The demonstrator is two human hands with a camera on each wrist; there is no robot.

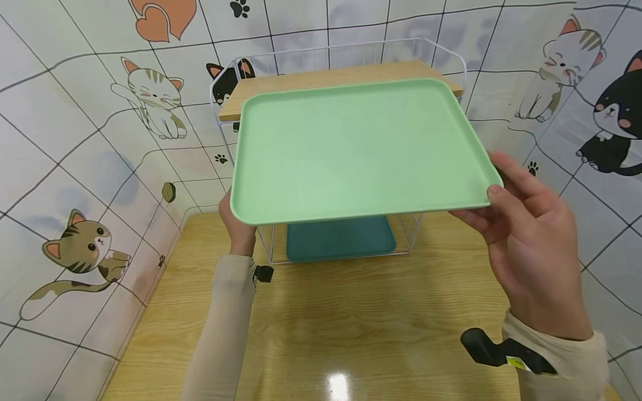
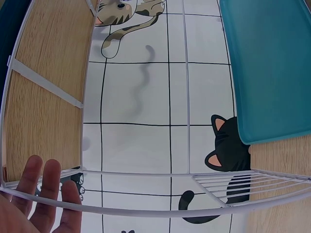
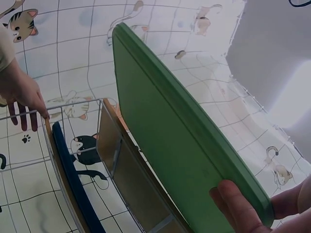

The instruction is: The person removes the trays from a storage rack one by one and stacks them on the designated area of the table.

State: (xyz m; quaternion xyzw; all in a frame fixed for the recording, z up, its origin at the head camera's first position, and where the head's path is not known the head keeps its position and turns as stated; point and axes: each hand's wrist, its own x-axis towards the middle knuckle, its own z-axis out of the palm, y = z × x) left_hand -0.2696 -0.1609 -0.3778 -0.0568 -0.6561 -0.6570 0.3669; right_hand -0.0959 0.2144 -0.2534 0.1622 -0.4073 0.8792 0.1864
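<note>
My right hand (image 1: 536,239) pinches one corner of a light green rectangular tray (image 1: 361,150), thumb on its top rim, fingers beneath. The tray tilts over the front of a white wire rack (image 1: 416,236) with wooden shelves. At the rack's left side is my left hand (image 1: 238,223), partly hidden behind the tray. In the left wrist view its straight, spread fingers (image 2: 51,184) pass behind the wire, close to the wooden shelf. A teal tray (image 1: 341,239) lies on the bottom shelf. Above it, a dark blue tray (image 3: 75,179) stands on the middle shelf.
The bare wooden top shelf (image 1: 331,83) shows behind the green tray. The rack stands on a wood-grain table (image 1: 371,317), against white tiled-pattern walls (image 1: 75,184) printed with cartoon cats. A small dark green round piece (image 1: 169,192) is on the left wall.
</note>
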